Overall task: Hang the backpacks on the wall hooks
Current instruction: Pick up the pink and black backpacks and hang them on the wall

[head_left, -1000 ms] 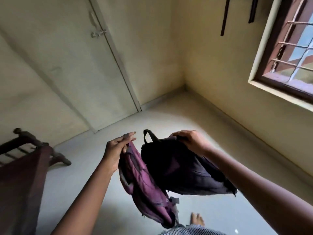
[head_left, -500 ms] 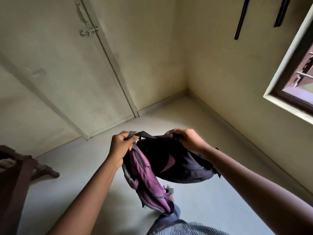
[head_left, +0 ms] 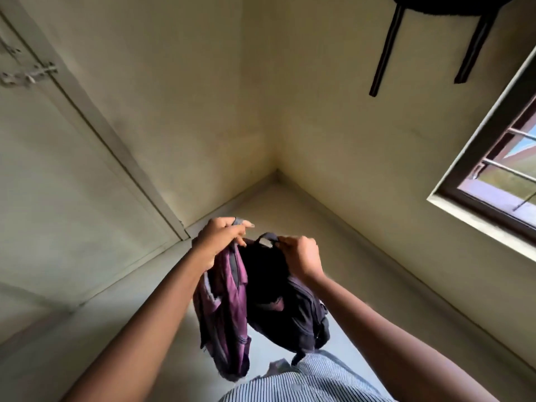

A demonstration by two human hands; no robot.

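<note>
My left hand grips the purple backpack, my right hand the dark backpack by its loop. At one o'clock, a hanging bag is cut off.

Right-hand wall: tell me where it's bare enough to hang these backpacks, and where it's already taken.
Bare wall runs from the room corner to the window frame, below the two dark straps. The top is crowded: a dark item already hangs there. No free hook shows. Both hands grip the purple backpack and dark backpack.
</note>
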